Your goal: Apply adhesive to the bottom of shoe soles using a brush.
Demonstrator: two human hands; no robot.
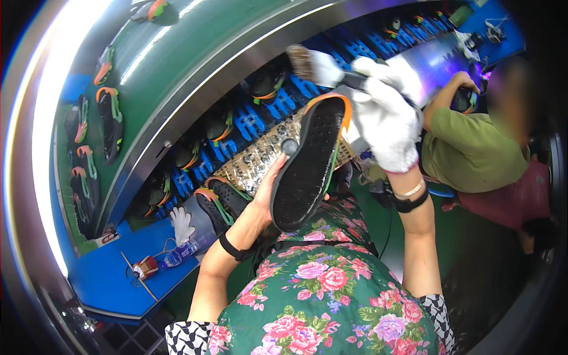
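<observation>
My bare left hand [267,186] grips a black shoe sole [307,163] with an orange and green rim. The sole is tilted, its perforated, wet-looking inner face toward me. In a white knitted glove, my right hand [387,118] is closed around a brush [322,66] with brown bristles and a white-wrapped head. That brush is raised just above the sole's orange end, its bristles apart from the sole. Two similar soles [219,201] stand beside my left forearm.
A green conveyor belt [148,71] carrying several soles curves along the left. Behind the sole runs a row of blue holders [251,123]. A blue table [112,284] bears a bottle [180,253] and a white glove [181,225]. At right works a person in a green shirt [473,148].
</observation>
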